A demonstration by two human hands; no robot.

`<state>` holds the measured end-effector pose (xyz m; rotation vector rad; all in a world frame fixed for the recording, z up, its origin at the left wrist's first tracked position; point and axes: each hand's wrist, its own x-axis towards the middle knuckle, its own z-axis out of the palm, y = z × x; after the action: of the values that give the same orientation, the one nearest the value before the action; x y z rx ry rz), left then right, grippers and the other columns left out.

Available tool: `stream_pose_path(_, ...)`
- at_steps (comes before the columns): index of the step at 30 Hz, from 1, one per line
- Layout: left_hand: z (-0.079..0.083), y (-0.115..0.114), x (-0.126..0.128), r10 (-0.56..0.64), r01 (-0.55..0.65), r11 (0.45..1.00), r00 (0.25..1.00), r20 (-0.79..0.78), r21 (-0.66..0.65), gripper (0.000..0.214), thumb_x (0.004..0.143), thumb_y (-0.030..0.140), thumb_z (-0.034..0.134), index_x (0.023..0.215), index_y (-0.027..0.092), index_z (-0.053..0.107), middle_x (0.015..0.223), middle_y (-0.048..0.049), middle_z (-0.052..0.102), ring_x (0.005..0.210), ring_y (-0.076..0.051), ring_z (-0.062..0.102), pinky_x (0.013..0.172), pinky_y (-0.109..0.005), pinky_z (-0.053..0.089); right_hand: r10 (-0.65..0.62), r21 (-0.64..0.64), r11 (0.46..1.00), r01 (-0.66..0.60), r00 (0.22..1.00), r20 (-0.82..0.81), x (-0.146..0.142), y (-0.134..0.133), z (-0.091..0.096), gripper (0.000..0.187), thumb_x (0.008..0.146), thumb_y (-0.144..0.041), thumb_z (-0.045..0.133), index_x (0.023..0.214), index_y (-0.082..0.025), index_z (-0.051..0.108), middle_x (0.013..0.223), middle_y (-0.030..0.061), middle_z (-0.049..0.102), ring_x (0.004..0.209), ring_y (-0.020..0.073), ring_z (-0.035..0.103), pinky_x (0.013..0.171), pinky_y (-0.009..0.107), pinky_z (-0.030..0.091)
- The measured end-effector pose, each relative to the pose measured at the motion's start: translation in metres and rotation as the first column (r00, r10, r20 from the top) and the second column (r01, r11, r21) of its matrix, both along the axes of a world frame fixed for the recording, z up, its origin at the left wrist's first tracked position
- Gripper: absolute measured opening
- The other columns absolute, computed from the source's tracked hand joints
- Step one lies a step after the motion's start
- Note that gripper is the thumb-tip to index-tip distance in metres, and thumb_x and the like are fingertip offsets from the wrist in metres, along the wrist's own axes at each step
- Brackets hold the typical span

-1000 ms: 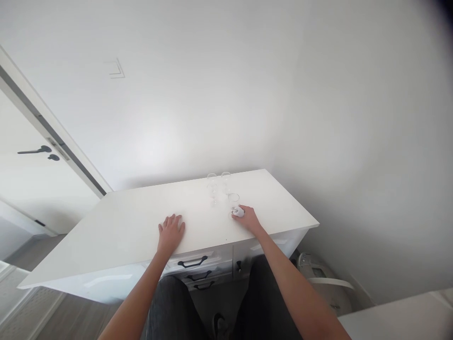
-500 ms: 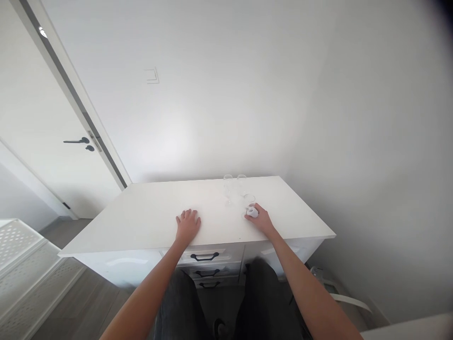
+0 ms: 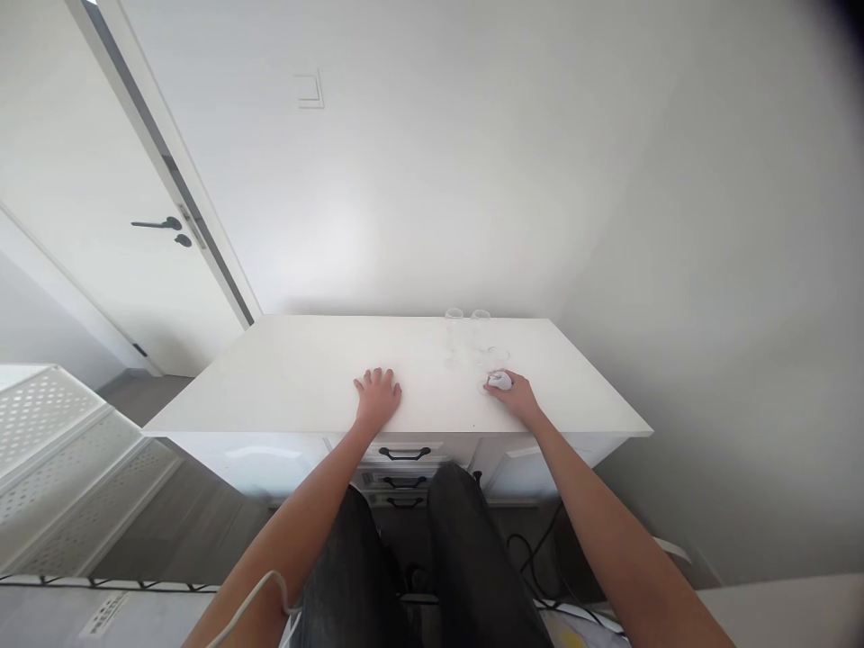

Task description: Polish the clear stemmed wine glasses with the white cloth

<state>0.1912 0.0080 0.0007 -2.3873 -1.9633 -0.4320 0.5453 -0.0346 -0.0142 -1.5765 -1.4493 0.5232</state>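
Note:
My right hand [image 3: 517,396] is closed round a small white rounded object [image 3: 499,380] near the right part of the white cabinet top [image 3: 303,387]. What kind of object it is I cannot make out. Close by stands a clear glass [image 3: 498,354], its lower part blending into the white surface; whether my fingers touch it is unclear. Behind it are two more clear, seemingly stemmed glasses, one on the left [image 3: 454,335] and one on the right [image 3: 481,335]. To the left, my left hand [image 3: 378,398] lies flat on the cabinet top, fingers spread, holding nothing.
Drawers with black handles [image 3: 405,453] face my knees. A white perforated rack [image 3: 54,432] stands at the left, beside a door with a black handle [image 3: 158,223]. Black cables [image 3: 533,558] hang at lower right, and a white cable [image 3: 253,594] crosses my left forearm.
The view has shifted, so the cabinet and glasses appear higher and further right. My knees have moved left in the picture. Both hands keep their places on the cabinet top.

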Motion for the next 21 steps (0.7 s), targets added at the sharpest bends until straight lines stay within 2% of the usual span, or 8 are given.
stream_pose_path(5, -0.002, 0.0, 0.001, -0.009, 0.01, 0.999, 1.0, -0.018, 0.032, 0.045, 0.102, 0.033, 0.036, 0.137, 0.015, 0.057, 0.148, -0.0217, 0.05, 0.143, -0.043, 0.038, 0.114, -0.07, 0.028, -0.056, -0.053, 0.997, 0.056, 0.998, -0.011, -0.001, -0.002, 0.002, 0.042, 0.073, -0.049, 0.076, 0.103, -0.02, 0.076, 0.105, 0.0077, 0.078, 0.094, 0.0275, 0.07, 0.084, 0.038, 0.054)
stream_pose_path(14, -0.014, 0.006, 0.003, 0.006, -0.003, 0.997, 0.999, -0.042, 0.079, 0.046, 0.101, 0.03, 0.038, 0.137, 0.014, 0.061, 0.154, -0.0228, 0.05, 0.147, -0.047, 0.038, 0.115, -0.074, 0.027, -0.062, -0.081, 0.994, 0.07, 0.994, 0.091, -0.002, 0.003, -0.003, 0.038, 0.079, -0.05, 0.072, 0.105, -0.023, 0.075, 0.107, 0.0058, 0.079, 0.098, 0.0271, 0.072, 0.089, 0.038, 0.055)
stream_pose_path(21, -0.012, 0.006, 0.003, 0.006, -0.001, 0.998, 0.996, -0.085, 0.062, 0.048, 0.102, 0.03, 0.039, 0.141, 0.013, 0.059, 0.156, -0.0214, 0.049, 0.147, -0.048, 0.038, 0.116, -0.073, 0.028, -0.069, -0.136, 0.987, 0.083, 0.992, 0.107, 0.001, 0.004, -0.007, 0.046, 0.078, -0.054, 0.072, 0.112, -0.022, 0.075, 0.113, 0.0088, 0.078, 0.103, 0.0312, 0.072, 0.094, 0.043, 0.056)
